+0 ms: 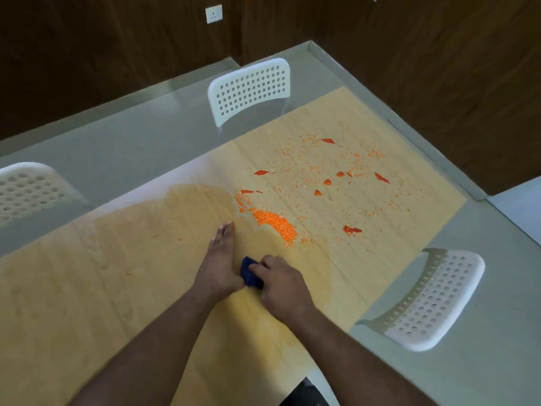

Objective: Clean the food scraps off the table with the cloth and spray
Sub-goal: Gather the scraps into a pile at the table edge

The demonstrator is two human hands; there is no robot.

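Orange food scraps lie on the wooden table (87, 273): a dense pile of orange grains (276, 224) near the middle, scattered grains and red peel pieces (351, 230) further right and back. My right hand (282, 284) grips a dark blue cloth (250, 275) against the table. My left hand (221, 259) lies flat with straight fingers right beside the cloth, fingertips pointing toward the pile. A damp wiped patch (202, 200) spreads left of the pile. No spray bottle is in view.
Three white perforated chairs stand around the table: one at the far side (248, 89), one at the left (26, 189), one at the right (433, 300). Grey floor and dark wooden walls surround the table.
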